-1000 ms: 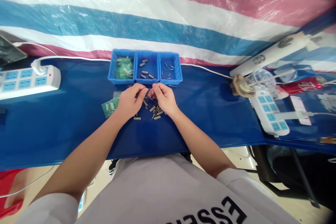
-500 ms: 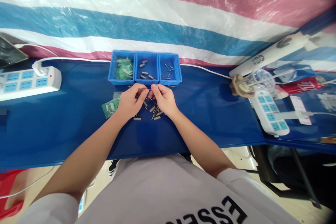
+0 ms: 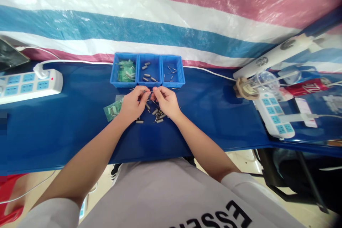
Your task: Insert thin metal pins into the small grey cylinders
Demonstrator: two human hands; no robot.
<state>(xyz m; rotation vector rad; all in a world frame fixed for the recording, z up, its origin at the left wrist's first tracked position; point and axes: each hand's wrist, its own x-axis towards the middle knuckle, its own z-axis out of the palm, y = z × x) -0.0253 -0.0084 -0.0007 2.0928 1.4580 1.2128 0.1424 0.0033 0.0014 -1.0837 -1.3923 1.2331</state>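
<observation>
My left hand (image 3: 133, 103) and my right hand (image 3: 167, 102) meet fingertip to fingertip above the table. Each is closed in a pinch around a thin metal rod (image 3: 151, 92) that spans the small gap between them; its exact kind is too small to make out. Beneath and beside my right hand lies a loose pile of short metal cylinders and dark thin rods (image 3: 159, 115). A clear green-tinted bag of small metal parts (image 3: 113, 109) lies left of my left hand, partly behind it. One cylinder (image 3: 139, 122) rests by my left wrist.
Just beyond my hands stand three joined blue bins: the left bin (image 3: 113, 74) holds green bags, the middle bin (image 3: 149, 84) cylinders, the right bin (image 3: 173, 84) thin pins. Power strips (image 3: 57, 82) flank the table (image 3: 213, 121). A cup (image 3: 267, 81) and red can (image 3: 307, 88) stand right.
My fingertips have drawn slightly closer together over the same spot. Otherwise almost nothing differs apart from a slight shift of the view.
</observation>
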